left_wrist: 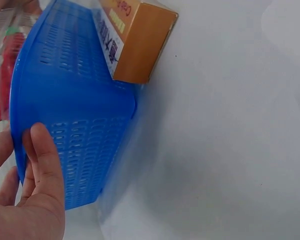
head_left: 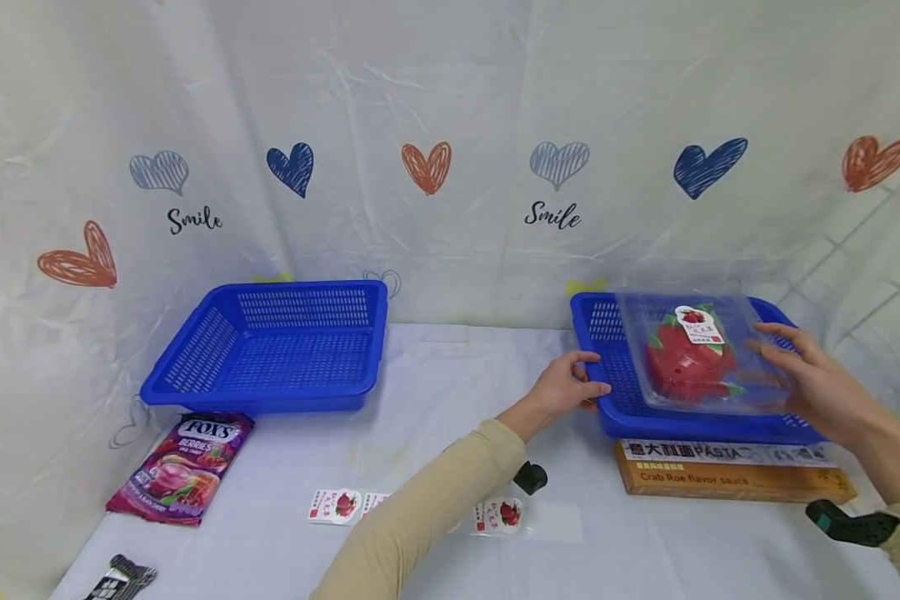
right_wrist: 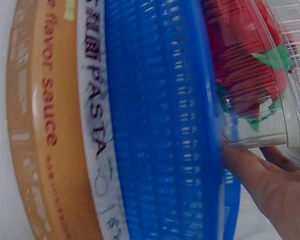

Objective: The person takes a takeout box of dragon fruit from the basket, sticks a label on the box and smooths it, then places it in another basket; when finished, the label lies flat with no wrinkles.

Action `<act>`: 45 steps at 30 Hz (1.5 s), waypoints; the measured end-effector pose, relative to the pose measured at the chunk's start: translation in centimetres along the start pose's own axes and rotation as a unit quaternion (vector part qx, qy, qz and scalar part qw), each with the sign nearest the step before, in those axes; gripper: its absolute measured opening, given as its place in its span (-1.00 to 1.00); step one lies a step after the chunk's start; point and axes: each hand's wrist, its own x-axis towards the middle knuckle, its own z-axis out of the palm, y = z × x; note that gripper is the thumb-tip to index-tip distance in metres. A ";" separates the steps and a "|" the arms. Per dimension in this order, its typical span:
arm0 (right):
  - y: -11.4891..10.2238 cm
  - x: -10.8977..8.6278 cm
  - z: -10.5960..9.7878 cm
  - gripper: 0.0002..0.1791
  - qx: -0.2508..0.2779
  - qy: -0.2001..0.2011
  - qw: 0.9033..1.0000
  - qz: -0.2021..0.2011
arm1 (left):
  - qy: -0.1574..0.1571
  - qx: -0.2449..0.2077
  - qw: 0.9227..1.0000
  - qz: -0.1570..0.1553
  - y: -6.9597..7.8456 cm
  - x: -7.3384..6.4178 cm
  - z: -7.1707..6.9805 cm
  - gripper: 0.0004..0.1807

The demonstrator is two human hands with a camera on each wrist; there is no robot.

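Observation:
My left hand point(head_left: 558, 387) grips the left rim of the right-hand blue basket point(head_left: 712, 429). In the left wrist view, that basket's rim point(left_wrist: 15, 95) passes between the thumb and fingers. A clear plastic box point(head_left: 633, 333) is tilted over the basket, partly inside its outline. My right hand point(head_left: 825, 387) holds the box by its right side. Inside the box lies a red dragon fruit point(head_left: 675, 367) with green tips, and a sticker point(head_left: 697, 325) is on the lid. Up close in the right wrist view, fingers point(right_wrist: 245, 165) meet the box's edge.
An orange pasta box point(head_left: 735, 481) lies in front of the right basket. Another blue basket point(head_left: 270, 404) stands at the left, with a purple candy bag point(head_left: 183, 471) before it. A strip of dragon fruit stickers point(head_left: 498, 517) lies centre front. A small black-and-white packet point(head_left: 120, 581) is lower left.

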 end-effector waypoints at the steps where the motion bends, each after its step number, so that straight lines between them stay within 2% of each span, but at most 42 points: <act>1: 0.2 0.0 -0.2 -0.63 -0.020 0.001 1.000 0.007 | 0.000 0.002 1.000 0.000 0.0 0.0 0.0 -0.52; 4: 1.0 0.0 -0.7 -0.59 -0.083 0.003 0.996 0.027 | 0.000 0.007 1.000 0.001 0.1 0.0 -0.1 -0.52; 8: 1.8 0.3 -0.9 -0.55 -0.155 0.009 0.987 0.050 | 0.002 0.020 1.000 -0.001 0.2 0.0 -0.1 -0.52; 18: 2.0 1.0 -0.7 -0.55 -0.166 0.012 0.984 0.070 | 0.006 0.031 0.999 -0.004 0.2 0.0 -0.1 -0.53; 23: 2.1 1.4 -0.9 -0.60 -0.167 0.002 0.981 0.095 | 0.003 0.037 0.999 -0.005 0.4 -0.2 -0.1 -0.53; 28: 2.1 1.8 -1.5 -0.58 -0.195 -0.011 0.975 0.103 | 0.006 0.037 0.999 -0.004 0.6 -0.4 -0.1 -0.53; 36: 2.1 1.6 -2.3 -0.47 -0.278 -0.026 0.954 0.112 | 0.000 0.041 0.999 -0.005 0.6 -0.3 0.0 -0.53; 41: 1.8 1.8 -2.4 -0.38 -0.332 -0.034 0.938 0.098 | -0.001 0.049 0.999 -0.002 0.7 -0.4 0.0 -0.54; 45: 1.6 2.0 -2.6 -0.33 -0.350 -0.042 0.931 0.097 | -0.001 0.054 0.999 -0.002 0.7 -0.4 0.1 -0.54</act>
